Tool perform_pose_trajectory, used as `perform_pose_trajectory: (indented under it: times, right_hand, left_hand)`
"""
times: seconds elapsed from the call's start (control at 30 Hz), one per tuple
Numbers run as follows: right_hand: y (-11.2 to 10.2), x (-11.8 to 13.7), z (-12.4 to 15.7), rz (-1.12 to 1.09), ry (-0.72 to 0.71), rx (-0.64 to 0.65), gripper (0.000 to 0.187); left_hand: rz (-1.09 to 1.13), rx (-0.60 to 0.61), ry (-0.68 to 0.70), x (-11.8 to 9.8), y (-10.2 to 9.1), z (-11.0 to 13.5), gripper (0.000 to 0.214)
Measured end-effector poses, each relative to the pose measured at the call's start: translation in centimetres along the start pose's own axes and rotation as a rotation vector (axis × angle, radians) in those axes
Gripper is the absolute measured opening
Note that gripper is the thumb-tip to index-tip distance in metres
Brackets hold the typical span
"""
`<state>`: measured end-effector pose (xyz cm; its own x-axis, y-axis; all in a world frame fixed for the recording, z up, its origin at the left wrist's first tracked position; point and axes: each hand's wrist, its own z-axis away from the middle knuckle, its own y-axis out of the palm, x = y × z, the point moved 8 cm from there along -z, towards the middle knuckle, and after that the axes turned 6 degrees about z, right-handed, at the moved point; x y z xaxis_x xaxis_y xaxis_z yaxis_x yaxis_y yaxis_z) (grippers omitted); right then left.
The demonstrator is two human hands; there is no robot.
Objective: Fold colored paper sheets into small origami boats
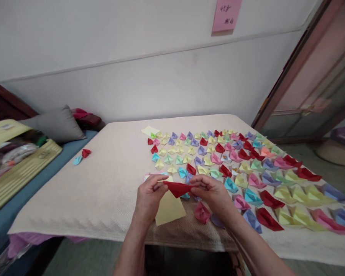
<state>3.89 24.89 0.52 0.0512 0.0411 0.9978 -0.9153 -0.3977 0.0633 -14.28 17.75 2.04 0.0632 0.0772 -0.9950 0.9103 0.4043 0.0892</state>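
Note:
A red folded paper boat [177, 189] is stretched between my two hands above the table's front part. My left hand [151, 193] pinches its left tip between thumb and fingers. On the other side, my right hand [208, 191] grips the right tip the same way. Beneath the boat lies a yellow sheet of paper [169, 211], partly covered by the left hand. A pinkish-red paper boat [202, 213] sits just left of my right wrist. Rows of small paper boats in many colours, such as a dark red boat [268, 219], spread over the table's right side.
The cloth-covered table [103, 184] stands against a white wall. At its left are a red paper piece [86, 153] and a blue paper piece [77, 160]. Yellow paper [150, 131] lies at the back. A grey pillow [56, 124] rests on a blue surface further left.

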Motion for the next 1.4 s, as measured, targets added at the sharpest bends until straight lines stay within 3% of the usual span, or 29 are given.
perform_pose_trajectory:
  times: [0.13,0.27,0.5,0.57,0.73,0.87,1.0,1.17,1.4]
  right_hand:
    - [-0.5,0.3,0.0,0.050,0.003,-0.026,0.021]
    - [-1.0,0.4,0.1,0.019,0.012,-0.087,0.026]
    - [-1.2,1.2,0.6,0.158,-0.127,-0.118,0.014]
    - [-1.1,1.7,0.9,0.241,-0.185,-0.132,0.012]
    - [-0.9,3.4,2.1,0.399,-0.399,-0.210,0.013]
    - [-0.2,3.9,2.7,0.443,-0.487,-0.213,0.017]
    - [0.2,3.8,2.9,0.476,-0.498,-0.213,0.017]
    - [0.5,3.8,2.8,0.500,-0.474,-0.229,0.017]
    - [0.2,3.1,2.4,0.510,-0.378,-0.251,0.015]
  left_hand:
    - [0.032,-0.028,-0.115,0.6,-0.1,0.1,0.024]
    - [0.059,-0.013,-0.105,0.6,0.1,0.1,0.027]
    - [-0.130,-0.043,0.241,-2.2,-0.1,0.2,0.010]
    - [-0.129,-0.043,0.221,-2.0,0.0,0.2,0.011]
    - [-0.010,-0.023,-0.010,0.1,0.4,0.3,0.028]
    - [-0.008,0.029,0.022,0.3,1.4,0.6,0.025]
    - [-0.076,0.102,0.108,0.0,2.8,1.0,0.020]
    - [-0.204,0.109,0.194,-1.2,3.8,1.6,0.017]
    - [-0.076,0.221,0.087,0.2,5.2,2.2,0.043]
